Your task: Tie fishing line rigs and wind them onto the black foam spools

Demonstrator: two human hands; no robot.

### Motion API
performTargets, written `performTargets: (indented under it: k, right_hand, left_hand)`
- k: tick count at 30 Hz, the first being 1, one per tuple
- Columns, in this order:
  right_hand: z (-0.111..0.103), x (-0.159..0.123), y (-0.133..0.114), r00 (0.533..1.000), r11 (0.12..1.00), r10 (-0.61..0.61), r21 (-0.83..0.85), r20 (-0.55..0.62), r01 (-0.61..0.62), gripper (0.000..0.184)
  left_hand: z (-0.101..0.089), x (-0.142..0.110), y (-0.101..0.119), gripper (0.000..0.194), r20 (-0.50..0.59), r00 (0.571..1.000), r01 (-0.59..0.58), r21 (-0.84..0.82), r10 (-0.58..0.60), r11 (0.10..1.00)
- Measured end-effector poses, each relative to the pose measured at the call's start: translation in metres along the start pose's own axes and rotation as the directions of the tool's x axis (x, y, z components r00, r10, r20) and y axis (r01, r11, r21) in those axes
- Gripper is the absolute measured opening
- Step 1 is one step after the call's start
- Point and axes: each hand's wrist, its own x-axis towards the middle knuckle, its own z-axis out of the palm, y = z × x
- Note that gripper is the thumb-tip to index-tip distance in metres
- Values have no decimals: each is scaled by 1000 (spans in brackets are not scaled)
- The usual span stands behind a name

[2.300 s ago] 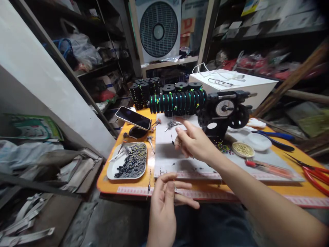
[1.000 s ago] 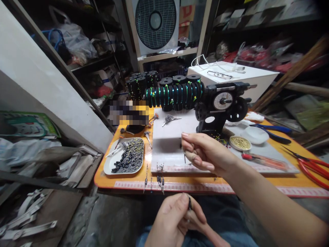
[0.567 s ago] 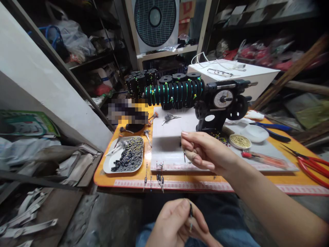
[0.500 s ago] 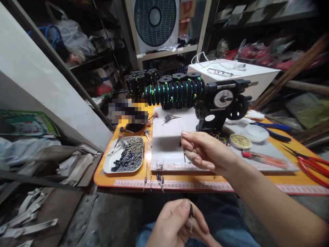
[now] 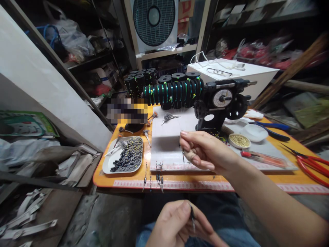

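Observation:
Low in the view, above my lap, my left hand [image 5: 177, 221] is closed, with a small black cylindrical piece [image 5: 191, 212] pinched between thumb and fingers. A thin pale tail hangs from that piece. My right hand [image 5: 196, 149] is raised over the front of the white board [image 5: 164, 151], thumb and forefinger pressed together. What they pinch is too fine to make out. A short thin dark piece shows just below these fingertips. Left of my right hand, several small black pieces on thin strands [image 5: 159, 177] hang at the table's front edge.
A white tray [image 5: 106, 166] of small dark cylinders stands at the left. Behind the board is a black winding machine [image 5: 213, 106] carrying a row of black spools [image 5: 174, 92]. Red-handled pliers [image 5: 308, 163], a cutter knife [image 5: 267, 159] and a bead dish [image 5: 239, 140] lie right.
The black piece in my left hand has turned slightly, and its tail hangs a little differently. My right hand keeps nearly the same place. The whole view has shifted slightly.

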Motion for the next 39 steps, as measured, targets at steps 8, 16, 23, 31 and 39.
performTargets:
  k: [8, 16, 23, 31, 39]
  right_hand:
    - [8, -7, -18, 997, 935, -78, -345, 29, 83, 33]
    - [4, -8, -22, 998, 887, -48, -459, 30, 56, 43]
    - [8, -1, -14, 993, 997, -6, -76, 119, 15, 29]
    - [16, 16, -4, 995, 973, 39, 228, -89, -18, 41]
    - [8, 18, -3, 992, 980, 3, 200, -123, 22, 40]
  left_hand:
    - [27, 28, 51, 37, -109, 942, -254, 387, 318, 886]
    - [31, 53, 72, 26, -77, 939, -263, 468, 335, 844]
    - [26, 55, 66, 16, -75, 922, -320, 405, 380, 856]
    - [28, 45, 39, 23, -100, 945, -297, 133, 311, 946]
    - [12, 25, 14, 28, -82, 977, -201, -63, 196, 977]
